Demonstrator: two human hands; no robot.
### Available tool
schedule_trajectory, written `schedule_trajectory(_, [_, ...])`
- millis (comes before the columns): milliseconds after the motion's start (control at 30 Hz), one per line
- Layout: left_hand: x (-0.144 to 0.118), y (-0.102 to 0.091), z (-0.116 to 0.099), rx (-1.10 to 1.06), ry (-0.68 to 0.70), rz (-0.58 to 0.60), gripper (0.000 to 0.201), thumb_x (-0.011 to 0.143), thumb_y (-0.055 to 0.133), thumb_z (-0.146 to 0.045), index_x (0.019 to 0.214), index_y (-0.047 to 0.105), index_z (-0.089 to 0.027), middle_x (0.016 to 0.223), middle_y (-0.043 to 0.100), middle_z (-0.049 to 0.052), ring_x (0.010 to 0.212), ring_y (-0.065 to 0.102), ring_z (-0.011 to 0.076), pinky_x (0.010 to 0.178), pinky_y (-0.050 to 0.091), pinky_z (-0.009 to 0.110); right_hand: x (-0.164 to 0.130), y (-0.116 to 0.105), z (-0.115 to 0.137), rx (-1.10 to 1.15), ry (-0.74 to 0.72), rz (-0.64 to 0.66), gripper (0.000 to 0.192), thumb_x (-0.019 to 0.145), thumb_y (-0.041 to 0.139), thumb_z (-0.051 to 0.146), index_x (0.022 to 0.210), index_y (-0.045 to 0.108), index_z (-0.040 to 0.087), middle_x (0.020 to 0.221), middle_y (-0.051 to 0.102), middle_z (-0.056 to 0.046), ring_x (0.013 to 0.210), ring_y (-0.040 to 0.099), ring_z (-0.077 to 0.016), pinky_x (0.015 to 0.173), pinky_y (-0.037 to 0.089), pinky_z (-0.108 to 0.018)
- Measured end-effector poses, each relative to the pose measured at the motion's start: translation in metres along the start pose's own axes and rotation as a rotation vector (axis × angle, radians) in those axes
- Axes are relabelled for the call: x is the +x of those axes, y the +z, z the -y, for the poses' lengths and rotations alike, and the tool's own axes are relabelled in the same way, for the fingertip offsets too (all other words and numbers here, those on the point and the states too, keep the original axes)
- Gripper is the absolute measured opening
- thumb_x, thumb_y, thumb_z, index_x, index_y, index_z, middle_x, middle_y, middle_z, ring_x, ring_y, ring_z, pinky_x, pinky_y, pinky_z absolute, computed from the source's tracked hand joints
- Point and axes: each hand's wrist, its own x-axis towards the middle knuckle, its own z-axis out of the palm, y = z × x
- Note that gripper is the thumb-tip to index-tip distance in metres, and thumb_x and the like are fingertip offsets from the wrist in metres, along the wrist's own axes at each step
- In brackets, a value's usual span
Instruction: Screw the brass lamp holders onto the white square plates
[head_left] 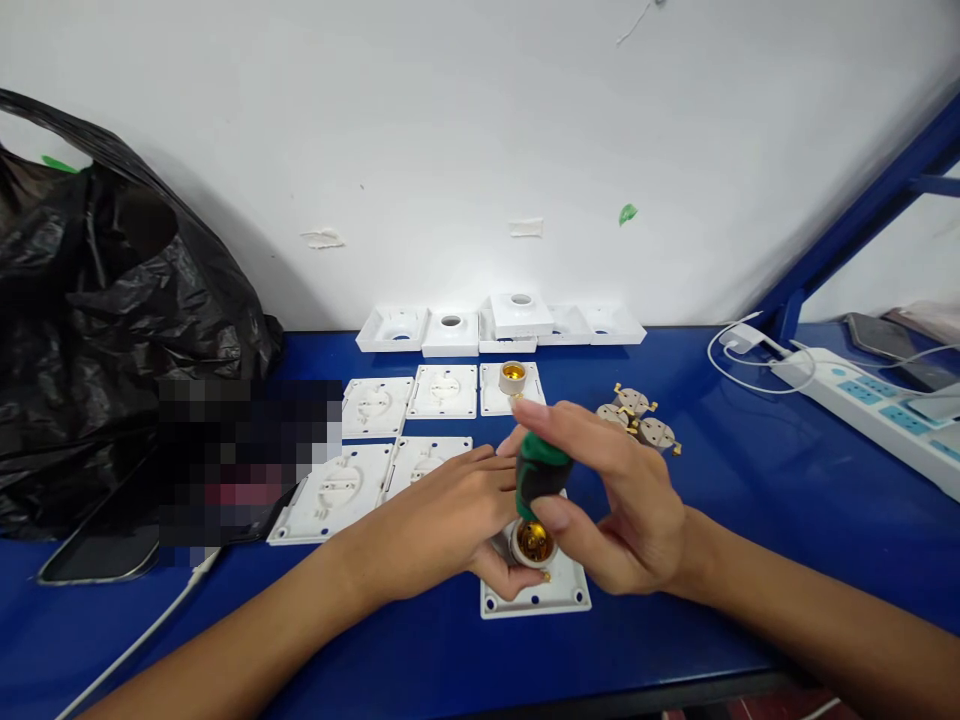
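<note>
On the bench [750, 520], left hand [450, 520] steadies a socket [534, 545] on its plate [536, 598]; right hand [615, 500] fingers grip a screwdriver [538, 478]; five plates [442, 392] wait bare, one fitted

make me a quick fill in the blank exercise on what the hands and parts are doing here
1. The right hand holds a screwdriver with a ____ and black handle.
2. The left hand steadies a white lamp holder base on the ____ table.
3. The big bag at the left is ____.
4. The power strip lies to the ____.

Missing words: green; blue; black; right
</note>
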Motion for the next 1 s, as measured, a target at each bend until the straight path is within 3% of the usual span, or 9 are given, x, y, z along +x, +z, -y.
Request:
schedule_trajectory(167, [-0.0001, -0.0011, -0.0001, -0.033, 0.009, 0.034, 0.01, 0.086, 0.075, -0.028, 0.089, 0.068, -0.022, 0.089, 0.068, 0.0, 0.089, 0.064, 0.0233, 0.089, 0.05, 0.038, 0.0006, 0.001, 0.0008, -0.1, -0.015, -0.096, 0.05, 0.098, 0.072, 0.022, 0.146, 0.057, 0.02, 0.072, 0.065, 0.002, 0.056, 0.051, -0.0155, 0.047, 0.048, -0.029])
schedule_trajectory(300, [-0.0004, -0.0007, -0.0006, -0.04, 0.022, 0.034, 0.009, 0.087, 0.074, -0.027, 0.09, 0.068, -0.022, 0.094, 0.068, -0.001, 0.093, 0.064, 0.0238, 0.09, 0.05, 0.037, 0.0004, 0.0014, -0.0017, -0.046, -0.01, -0.034, 0.046, 0.104, 0.057, 0.022, 0.149, 0.054, 0.015, 0.081, 0.066, -0.002, 0.068, 0.06, -0.0175, 0.057, 0.056, -0.031])
schedule_trajectory(467, [0.0001, 0.0012, -0.0021, -0.07, -0.097, 0.062, 0.02, 0.082, 0.082, -0.027, 0.083, 0.063, -0.02, 0.081, 0.061, -0.003, 0.081, 0.062, 0.0192, 0.079, 0.049, 0.031, -0.0022, 0.0009, -0.003, -0.143, 0.021, -0.092, 0.044, 0.098, 0.069, 0.018, 0.141, 0.059, 0.021, 0.086, 0.07, -0.001, 0.064, 0.053, -0.0151, 0.052, 0.05, -0.028])
schedule_trajectory(600, [0.0005, -0.0011, -0.0041, -0.095, -0.078, 0.085, 0.02, 0.082, 0.082, -0.024, 0.088, 0.064, -0.02, 0.09, 0.067, -0.002, 0.084, 0.063, 0.0182, 0.079, 0.047, 0.029, -0.0065, 0.0011, -0.006, -0.095, 0.051, -0.024, 0.047, 0.104, 0.056, 0.021, 0.151, 0.052, 0.02, 0.091, 0.071, -0.004, 0.069, 0.057, -0.0173, 0.057, 0.053, -0.031])
schedule_trajectory(733, [0.0009, -0.003, -0.0052, -0.096, -0.096, 0.079, 0.016, 0.083, 0.08, -0.024, 0.091, 0.066, -0.02, 0.091, 0.068, -0.002, 0.086, 0.063, 0.0196, 0.079, 0.047, 0.03, -0.0074, 0.0014, -0.0077, -0.033, 0.046, -0.037, 0.056, 0.101, 0.064, 0.021, 0.154, 0.047, 0.022, 0.094, 0.071, -0.003, 0.074, 0.061, -0.0176, 0.063, 0.057, -0.032])
schedule_trajectory(833, [0.0015, -0.0031, -0.0055, -0.119, -0.055, 0.089, 0.015, 0.083, 0.079, -0.021, 0.091, 0.067, -0.021, 0.089, 0.068, -0.003, 0.085, 0.062, 0.0191, 0.079, 0.046, 0.029, -0.0052, 0.0006, -0.0062, 0.007, 0.054, 0.007, 0.052, 0.104, 0.059, 0.02, 0.154, 0.045, 0.02, 0.108, 0.074, -0.007, 0.083, 0.067, -0.0184, 0.069, 0.06, -0.033])
schedule_trajectory(1000, [0.002, -0.0034, -0.0052, -0.111, -0.093, 0.067, 0.02, 0.08, 0.081, -0.024, 0.078, 0.061, -0.021, 0.079, 0.062, -0.004, 0.078, 0.06, 0.0185, 0.081, 0.046, 0.032, -0.0041, 0.0005, -0.006, 0.024, 0.05, -0.07, 0.052, 0.098, 0.07, 0.019, 0.146, 0.051, 0.022, 0.086, 0.068, 0.001, 0.067, 0.061, -0.0148, 0.059, 0.056, -0.029])
